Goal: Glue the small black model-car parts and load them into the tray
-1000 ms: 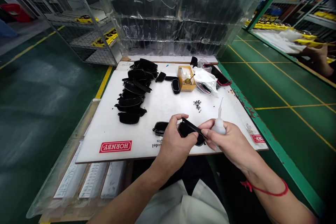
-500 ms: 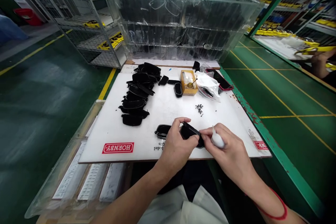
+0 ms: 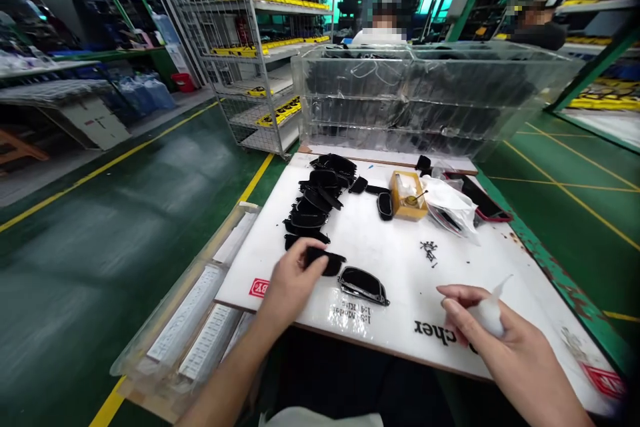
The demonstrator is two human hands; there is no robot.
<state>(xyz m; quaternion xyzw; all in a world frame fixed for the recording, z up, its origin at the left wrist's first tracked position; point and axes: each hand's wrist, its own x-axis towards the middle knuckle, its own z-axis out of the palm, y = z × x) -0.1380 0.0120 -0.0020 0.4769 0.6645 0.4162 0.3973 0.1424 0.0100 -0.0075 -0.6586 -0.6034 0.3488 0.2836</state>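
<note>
My left hand is closed around one end of a black plastic part, with the thumb and fingers at its edge. That part is low over the white board, at the near end of a pile of similar black parts. Another rounded black part with a glossy rim lies on the board just right of it. My right hand holds a small white squeeze bottle, its thin nozzle pointing up, apart from the parts. Some of the held part is hidden by my fingers.
Small dark screws lie on the white board. Behind are a yellow box, a white plastic bag and a dark phone-like object. A clear plastic-wrapped bin stands beyond the board, near a wire rack.
My left hand has carried a black part left to the near end of the pile. My right hand has moved away to the right with the bottle. The view has turned up and left.
</note>
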